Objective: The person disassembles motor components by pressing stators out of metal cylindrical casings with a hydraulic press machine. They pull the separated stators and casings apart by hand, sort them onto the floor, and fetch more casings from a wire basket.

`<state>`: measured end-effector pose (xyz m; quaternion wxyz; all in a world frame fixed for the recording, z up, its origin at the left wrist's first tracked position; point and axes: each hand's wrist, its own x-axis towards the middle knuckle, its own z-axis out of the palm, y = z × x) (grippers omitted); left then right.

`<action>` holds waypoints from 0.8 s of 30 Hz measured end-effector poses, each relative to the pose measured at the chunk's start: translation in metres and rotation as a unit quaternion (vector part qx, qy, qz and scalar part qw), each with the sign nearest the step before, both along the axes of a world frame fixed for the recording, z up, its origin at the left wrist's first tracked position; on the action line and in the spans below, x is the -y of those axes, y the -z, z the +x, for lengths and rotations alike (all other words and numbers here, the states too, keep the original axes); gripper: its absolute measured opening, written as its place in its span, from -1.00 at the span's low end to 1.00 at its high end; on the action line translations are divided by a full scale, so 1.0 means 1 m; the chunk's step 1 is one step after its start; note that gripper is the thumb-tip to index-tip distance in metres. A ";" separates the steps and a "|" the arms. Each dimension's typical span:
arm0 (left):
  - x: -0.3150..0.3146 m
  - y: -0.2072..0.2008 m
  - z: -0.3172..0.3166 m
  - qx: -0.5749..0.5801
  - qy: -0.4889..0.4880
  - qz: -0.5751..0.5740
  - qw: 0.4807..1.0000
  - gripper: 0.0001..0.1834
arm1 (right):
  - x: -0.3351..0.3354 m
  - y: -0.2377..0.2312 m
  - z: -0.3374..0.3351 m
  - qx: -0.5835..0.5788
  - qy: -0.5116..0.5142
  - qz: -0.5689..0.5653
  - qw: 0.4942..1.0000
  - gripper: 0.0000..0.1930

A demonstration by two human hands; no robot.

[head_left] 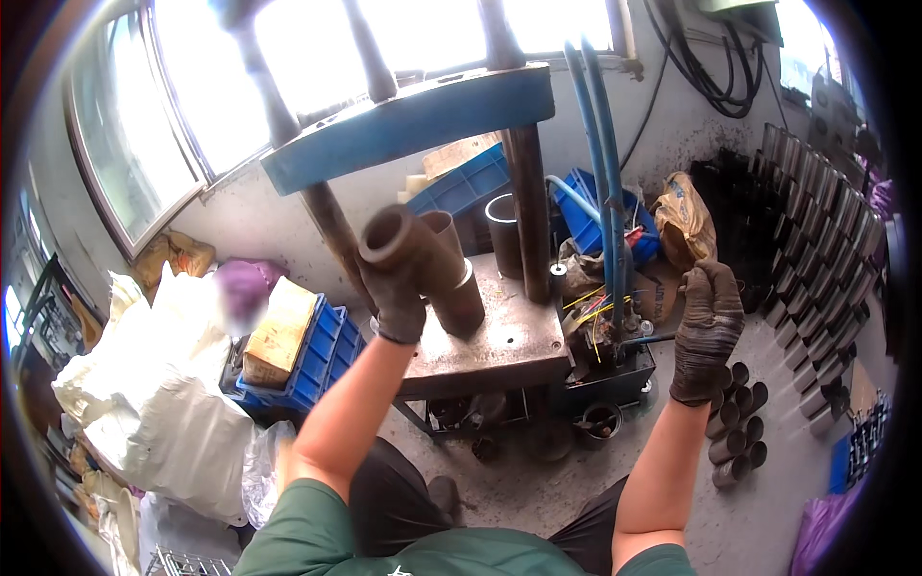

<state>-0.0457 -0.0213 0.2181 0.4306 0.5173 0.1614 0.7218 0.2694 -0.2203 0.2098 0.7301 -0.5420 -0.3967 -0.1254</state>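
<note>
My left hand [397,309], in a dark work glove, is closed around a thick-walled brown metal tube [415,252]. The tube is tilted over the press's steel bed [480,360], its open end up and to the left. Right behind it another brown tube [441,227] stands on the bed, partly covered. My right hand [708,331], also gloved, is raised at the right of the press with fingers together and bent. A thin control lever [649,338] runs from the valve gear up to this hand; whether the fingers grip anything is hidden.
A blue press crossbeam [413,125] on steel columns spans above the bed. Blue hoses [605,173] rise at its right. Short tubes [738,422] stand on the floor; long stacked ones [821,259] line the right. White sacks [173,394] and a blue crate [322,350] are at left.
</note>
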 end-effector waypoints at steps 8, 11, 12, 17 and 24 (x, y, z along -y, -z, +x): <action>-0.101 -0.052 0.005 -0.208 -0.296 0.099 0.927 -0.60 | 0.003 0.003 0.002 -0.051 -0.085 -0.005 0.995 -0.82; -0.123 -0.062 0.008 -0.297 -0.339 0.135 0.883 -0.62 | 0.002 0.002 -0.001 -0.062 -0.089 -0.022 0.994 -0.80; -0.124 -0.070 0.014 -0.308 -0.322 0.156 0.882 -0.62 | 0.003 0.004 0.002 -0.052 -0.090 -0.019 0.994 -0.82; -0.130 -0.063 0.026 -0.356 -0.356 0.058 0.862 -0.53 | -0.002 0.004 0.006 0.054 0.008 -0.028 0.998 -0.88; -0.139 -0.027 0.019 -0.286 -0.281 0.021 0.916 -0.46 | 0.004 0.002 0.003 0.015 -0.060 -0.023 0.998 -0.87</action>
